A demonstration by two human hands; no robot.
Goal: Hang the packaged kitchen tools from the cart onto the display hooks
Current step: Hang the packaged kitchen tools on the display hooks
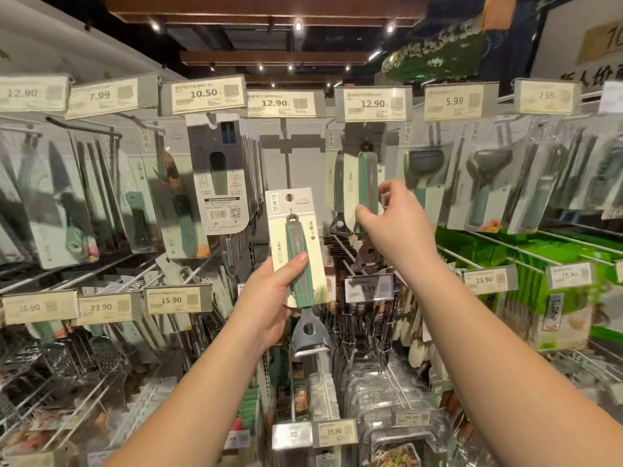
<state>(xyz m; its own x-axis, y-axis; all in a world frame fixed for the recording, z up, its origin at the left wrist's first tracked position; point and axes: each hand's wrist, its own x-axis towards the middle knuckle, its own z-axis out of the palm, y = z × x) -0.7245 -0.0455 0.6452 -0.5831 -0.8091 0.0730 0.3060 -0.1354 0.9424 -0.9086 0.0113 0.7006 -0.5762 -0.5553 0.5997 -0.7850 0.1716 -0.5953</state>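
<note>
Left hand [269, 298] grips carded green-handled opener [298, 261]; right hand [394, 224] pinches hanging one [367, 183].

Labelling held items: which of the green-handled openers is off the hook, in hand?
The opener in the left hand, held up in front of the rack. The matching ones hang under the 12.90 tag, where the right hand pinches one.

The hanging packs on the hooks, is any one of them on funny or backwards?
Yes. The pack under the 10.50 tag hangs back to front: its grey printed back with barcode faces out, while neighbouring packs show their fronts. It also tilts a little. Nothing looks spilled or broken.
</note>
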